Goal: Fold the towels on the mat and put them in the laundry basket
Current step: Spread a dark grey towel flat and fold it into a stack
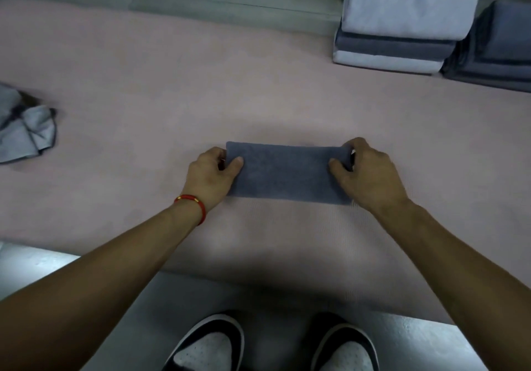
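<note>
Shoes [275,344] on grey floor [34,261]; hands grip towel [287,173] on pink mat [172,83].

Slate-grey folded towel [287,173] on a dusty pink mat [143,83].
Crumpled pale blue towels [24,129] at the mat's left edge; stacked towels [402,25] alternate pale blue and dark grey; red bracelet [195,204] with gold beads.

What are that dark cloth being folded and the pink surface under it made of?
The dark grey towel looks like terry cloth or microfibre: a matt, slightly fuzzy nap with soft, rounded folded edges. The pink mat seems a thin, matt foam or woven sheet; a faint fine grid shows near the towel, though blur leaves it open.
</note>
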Demonstrator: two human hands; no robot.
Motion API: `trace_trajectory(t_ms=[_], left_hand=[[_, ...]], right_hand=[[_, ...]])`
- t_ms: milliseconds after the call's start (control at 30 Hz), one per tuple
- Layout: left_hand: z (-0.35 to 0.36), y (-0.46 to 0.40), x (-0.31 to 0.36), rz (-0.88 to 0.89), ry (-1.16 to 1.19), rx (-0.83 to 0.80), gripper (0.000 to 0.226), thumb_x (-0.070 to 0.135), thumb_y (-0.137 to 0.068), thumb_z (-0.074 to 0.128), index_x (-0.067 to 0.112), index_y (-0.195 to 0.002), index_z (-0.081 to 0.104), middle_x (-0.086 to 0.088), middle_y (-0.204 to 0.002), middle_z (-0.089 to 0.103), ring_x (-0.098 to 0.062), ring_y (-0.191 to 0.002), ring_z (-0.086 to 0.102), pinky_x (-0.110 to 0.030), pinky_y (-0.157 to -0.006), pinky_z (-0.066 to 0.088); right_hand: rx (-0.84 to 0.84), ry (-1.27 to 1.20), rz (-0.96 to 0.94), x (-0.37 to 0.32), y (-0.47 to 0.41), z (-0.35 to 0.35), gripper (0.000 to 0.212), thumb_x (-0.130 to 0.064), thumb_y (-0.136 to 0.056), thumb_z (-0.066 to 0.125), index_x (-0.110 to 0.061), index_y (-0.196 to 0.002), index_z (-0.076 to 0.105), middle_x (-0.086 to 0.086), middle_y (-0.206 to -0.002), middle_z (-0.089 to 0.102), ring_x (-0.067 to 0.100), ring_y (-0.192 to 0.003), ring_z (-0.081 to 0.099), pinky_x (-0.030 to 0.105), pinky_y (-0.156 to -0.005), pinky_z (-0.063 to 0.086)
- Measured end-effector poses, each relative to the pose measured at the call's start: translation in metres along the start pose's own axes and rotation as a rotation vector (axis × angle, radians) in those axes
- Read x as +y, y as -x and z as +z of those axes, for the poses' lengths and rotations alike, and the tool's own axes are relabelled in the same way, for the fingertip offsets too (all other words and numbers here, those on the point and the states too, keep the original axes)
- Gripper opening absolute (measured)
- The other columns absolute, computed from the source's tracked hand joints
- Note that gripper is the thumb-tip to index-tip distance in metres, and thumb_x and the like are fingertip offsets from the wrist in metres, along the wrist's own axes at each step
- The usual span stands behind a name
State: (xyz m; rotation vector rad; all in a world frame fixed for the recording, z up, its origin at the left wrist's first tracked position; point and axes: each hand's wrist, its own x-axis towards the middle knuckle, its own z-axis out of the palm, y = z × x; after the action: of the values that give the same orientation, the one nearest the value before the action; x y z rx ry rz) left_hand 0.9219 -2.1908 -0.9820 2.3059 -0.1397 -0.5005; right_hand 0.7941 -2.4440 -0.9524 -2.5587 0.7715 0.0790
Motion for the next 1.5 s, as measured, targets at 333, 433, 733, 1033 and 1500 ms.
trace_trajectory(t_ms=[333, 433, 733, 1033, 1500], left_hand=[[0.004, -0.015, 0.009, -0.032, -0.172, 0.003, 0.033, 0.045, -0.088, 0.072, 0.013, -0.093, 0.067, 0.001, -0.087, 0.067, -0.018, -0.083, 0.063, -0.024, -0.071, 0.045], [0.002, -0.023, 0.015, -0.105, -0.147, -0.068, 0.032, 0.042, -0.085, 0.075, 0.011, -0.084, 0.069, -0.002, -0.082, 0.068, -0.018, -0.077, 0.063, -0.024, -0.066, 0.046], [-0.011, -0.03, 0.029, -0.308, 0.198, -0.241, 0.024, 0.023, -0.074, 0.089, 0.013, -0.082, 0.069, 0.003, -0.081, 0.068, -0.007, -0.07, 0.064, -0.015, -0.051, 0.052], [-0.018, -0.014, 0.016, -0.243, 0.386, -0.267, 0.034, 0.021, -0.078, 0.084, 0.011, -0.108, 0.069, -0.006, -0.105, 0.075, -0.021, -0.099, 0.072, -0.037, -0.091, 0.058], [-0.052, -0.173, 0.09, -0.099, 0.689, -0.214, 0.044, 0.032, -0.081, 0.077, 0.008, -0.117, 0.07, -0.008, -0.109, 0.075, -0.024, -0.1, 0.069, -0.04, -0.081, 0.059]], right_hand=[[-0.19, 0.322, -0.381, -0.008, 0.014, 0.054, 0.073, -0.064, -0.101, 0.012, -0.023, -0.162, 0.018, 0.01, -0.167, 0.019, 0.036, -0.153, 0.016, 0.072, -0.113, 0.02], [-0.227, 0.091, -0.367, -0.003, 0.007, 0.05, 0.069, -0.064, -0.099, 0.01, -0.033, -0.162, 0.013, -0.001, -0.168, 0.01, 0.023, -0.155, 0.003, 0.061, -0.122, 0.007], [-0.029, -0.075, 0.242, -0.013, 0.021, 0.025, 0.091, -0.067, -0.09, 0.055, -0.01, -0.155, 0.027, 0.015, -0.143, 0.054, 0.038, -0.127, 0.05, 0.054, -0.102, 0.046], [-0.275, -0.72, 0.488, -0.02, -0.001, -0.003, 0.027, -0.032, -0.085, 0.081, -0.013, -0.093, 0.064, 0.001, -0.09, 0.068, 0.012, -0.077, 0.063, 0.022, -0.061, 0.05], [0.122, -0.877, 0.358, -0.058, -0.164, -0.031, 0.042, -0.028, -0.094, 0.071, -0.022, -0.13, 0.05, 0.005, -0.118, 0.06, 0.025, -0.109, 0.061, 0.043, -0.098, 0.054]])
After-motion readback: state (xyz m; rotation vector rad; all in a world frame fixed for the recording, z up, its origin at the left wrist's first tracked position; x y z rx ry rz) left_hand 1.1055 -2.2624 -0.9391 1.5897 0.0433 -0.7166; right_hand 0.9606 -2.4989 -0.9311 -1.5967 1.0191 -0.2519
